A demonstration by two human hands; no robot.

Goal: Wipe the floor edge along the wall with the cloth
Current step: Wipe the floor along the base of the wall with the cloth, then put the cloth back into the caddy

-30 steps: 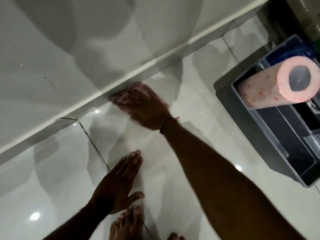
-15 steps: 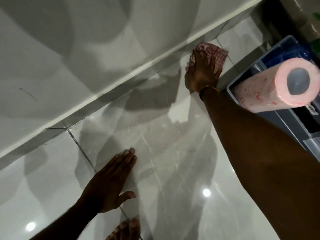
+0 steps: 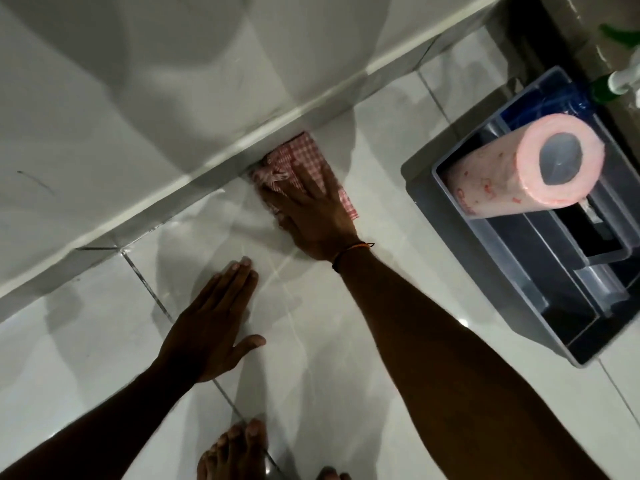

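A red-and-white checked cloth (image 3: pixel 300 160) lies flat on the pale floor tiles, pushed up against the grey skirting (image 3: pixel 207 181) at the foot of the white wall. My right hand (image 3: pixel 311 216) presses down on the cloth with fingers spread over it; a thin orange band circles the wrist. My left hand (image 3: pixel 211 323) rests flat on the tile nearer to me, palm down, fingers together, holding nothing. Part of the cloth is hidden under my right hand.
A grey plastic caddy (image 3: pixel 519 306) stands on the floor to the right, with a pink paper-towel roll (image 3: pixel 519 174) lying in it. A green bottle with a white pump (image 3: pixel 613 81) sits at the far right. My bare toes (image 3: pixel 239 448) show at the bottom edge.
My right hand swept the cloth right along the skirting toward the caddy, then back left to the middle. My left hand stayed planted on the tile.
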